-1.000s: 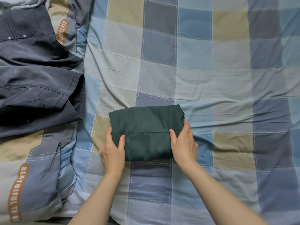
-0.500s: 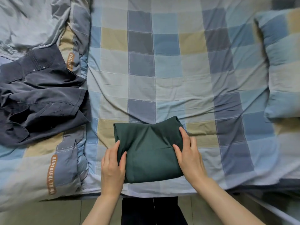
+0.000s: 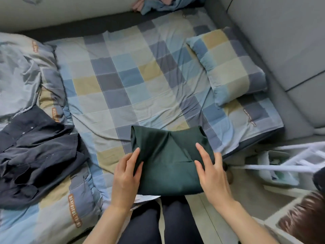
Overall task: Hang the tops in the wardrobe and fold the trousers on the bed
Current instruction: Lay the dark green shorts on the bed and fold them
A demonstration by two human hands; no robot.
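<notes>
the folded green trousers (image 3: 168, 159) are at the near edge of the bed (image 3: 140, 88), partly over the edge. the left hand (image 3: 125, 175) holds their left side and the right hand (image 3: 211, 173) holds their right side. a dark garment (image 3: 38, 155) lies crumpled on the quilt (image 3: 73, 208) at the left.

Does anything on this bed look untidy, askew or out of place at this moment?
Yes. A dark shirt lies crumpled and unfolded on the quilt at the left. The folded green trousers, held between left hand and right hand, overhang the bed's near edge.
</notes>
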